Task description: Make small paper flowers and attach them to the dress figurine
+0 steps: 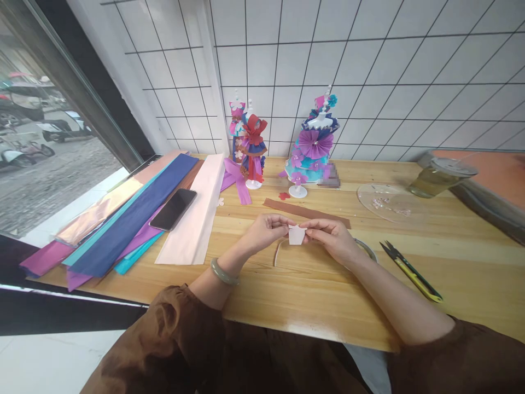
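Note:
A small piece of white paper (297, 236) is held up over the middle of the table, its upper edge notched. My left hand (268, 232) pinches its left side between thumb and fingers. On the other side, the fingers of my right hand (330, 236) are closed on its right corner. A thin pale strip (277, 253) curves down beneath my left fingers. Beyond my hands lies a long brown paper strip (305, 212). A ring-shaped roll of tape or band (368, 248) is partly covered by my right wrist.
Small dress forms in colourful crepe paper, one in red (255, 142) and one in purple (315, 145), stand by the tiled wall. Folded crepe paper (139, 219) and a phone (174, 209) lie left. Yellow-black snips (411, 271), a clear plate (373, 192) and a lidded cup (438, 178) are right.

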The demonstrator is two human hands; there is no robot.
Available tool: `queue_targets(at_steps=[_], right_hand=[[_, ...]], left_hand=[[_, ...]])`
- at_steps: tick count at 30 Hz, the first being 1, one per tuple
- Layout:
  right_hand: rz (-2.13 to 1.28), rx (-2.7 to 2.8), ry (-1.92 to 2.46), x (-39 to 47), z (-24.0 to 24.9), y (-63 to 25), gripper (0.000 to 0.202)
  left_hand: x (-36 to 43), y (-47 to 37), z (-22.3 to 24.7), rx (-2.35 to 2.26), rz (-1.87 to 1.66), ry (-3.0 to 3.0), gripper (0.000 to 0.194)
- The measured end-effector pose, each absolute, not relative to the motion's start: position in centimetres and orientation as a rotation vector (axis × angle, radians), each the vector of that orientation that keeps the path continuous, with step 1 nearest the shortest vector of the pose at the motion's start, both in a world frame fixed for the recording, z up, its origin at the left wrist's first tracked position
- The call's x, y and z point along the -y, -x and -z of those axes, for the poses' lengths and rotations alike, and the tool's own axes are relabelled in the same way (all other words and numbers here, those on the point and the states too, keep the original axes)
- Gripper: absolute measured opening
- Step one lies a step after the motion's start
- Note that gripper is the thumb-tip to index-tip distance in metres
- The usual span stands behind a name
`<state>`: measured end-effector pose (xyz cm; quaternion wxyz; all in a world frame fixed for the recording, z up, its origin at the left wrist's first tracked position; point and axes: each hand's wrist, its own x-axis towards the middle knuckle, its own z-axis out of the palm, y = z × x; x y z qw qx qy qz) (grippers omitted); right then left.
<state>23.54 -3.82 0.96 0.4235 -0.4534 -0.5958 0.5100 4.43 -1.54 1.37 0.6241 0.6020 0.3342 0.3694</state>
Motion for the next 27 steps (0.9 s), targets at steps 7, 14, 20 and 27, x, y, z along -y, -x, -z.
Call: queue_targets(at_steps=[7,14,20,27], right_hand=[[-1.178,1.563,1.201,3.9,-1.1,-23.2,0.030],[-1.076,1.635,1.269,4.2,-1.5,-22.9,0.032],[-1.046,1.696,1.255,4.3,-1.7,-22.7,0.028],[-1.054,1.684,1.262,4.4,-1.6,-22.6,0.027]], left_hand=[[1.7,-4.5,-1.5,-0.757,-0.852,-1.417,0.027],[1.3,-4.8,-0.3,-0.839,-0.864,-1.411,0.024],[1.2,-4.9,-0.4,-0.796,-0.909,-1.439,0.019],[1.4,-5.0,-0.7,-0.810,-0.887,-1.488,0.017]])
